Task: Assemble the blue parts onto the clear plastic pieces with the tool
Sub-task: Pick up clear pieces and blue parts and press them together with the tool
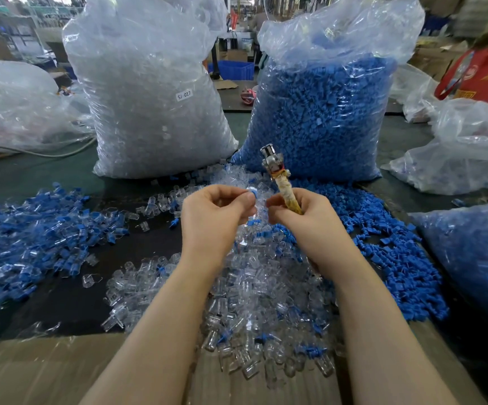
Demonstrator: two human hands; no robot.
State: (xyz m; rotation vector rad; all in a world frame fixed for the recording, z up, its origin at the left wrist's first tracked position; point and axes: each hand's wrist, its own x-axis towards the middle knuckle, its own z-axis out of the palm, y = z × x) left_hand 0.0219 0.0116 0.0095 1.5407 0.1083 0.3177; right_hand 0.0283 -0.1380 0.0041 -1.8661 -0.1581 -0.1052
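Dark bench w/ loose parts; R hand grip round near-upright tool, head up; L hand pinching blue part

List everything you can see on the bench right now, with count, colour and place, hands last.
bag of clear pieces: one, clear plastic, labelled SJ-017, standing back left of centre
bag of blue parts: one, clear plastic full of blue, standing back right of centre
loose clear pieces: a heap, transparent, centre, under the arms
loose blue parts: a heap, blue, right of centre
assembled pieces: a pile, clear with blue, left
side bags: several, clear, far left and far right
blue crate: one, background between the two big bags
tool: one, metal head, yellowish wrapped handle, upright in the right hand
left hand: fingers pinch a clear piece with a blue part
right hand: grips the tool handle
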